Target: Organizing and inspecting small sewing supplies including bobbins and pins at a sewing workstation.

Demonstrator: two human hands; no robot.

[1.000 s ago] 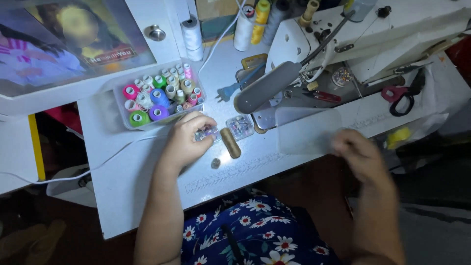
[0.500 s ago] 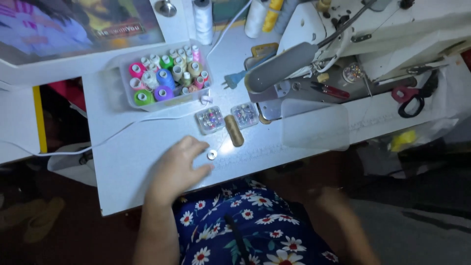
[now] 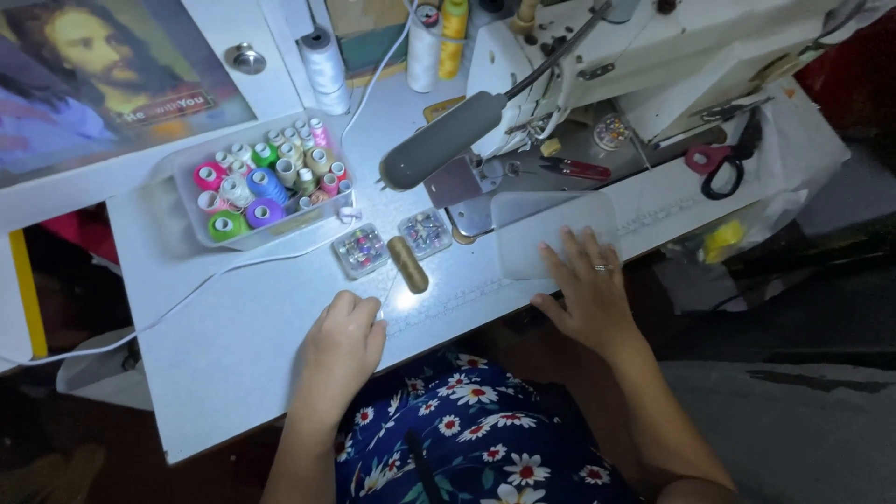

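My left hand (image 3: 341,345) rests on the white table (image 3: 233,355) near its front edge, fingers curled shut with the tips just short of a brown thread spool (image 3: 407,264). The small round metal piece seen beside it earlier is out of sight, apparently inside the fingers. My right hand (image 3: 588,294), a ring on one finger, lies flat with fingers spread on the near edge of a translucent plastic lid (image 3: 551,229) in front of the sewing machine (image 3: 653,56). Two small clear boxes of beads or pins (image 3: 359,250) (image 3: 425,231) flank the brown spool.
A clear box of coloured thread spools (image 3: 261,191) stands at the back left. A grey lamp head (image 3: 443,140) hangs over the machine bed. Red-handled scissors (image 3: 714,163) and snips (image 3: 569,168) lie on the machine. White and yellow cones (image 3: 325,56) stand behind. A white cable (image 3: 187,299) crosses the table.
My left hand drew back from the small boxes to the front edge and closed; the small round piece is gone from view. My right hand dropped low, then came up onto the lid.
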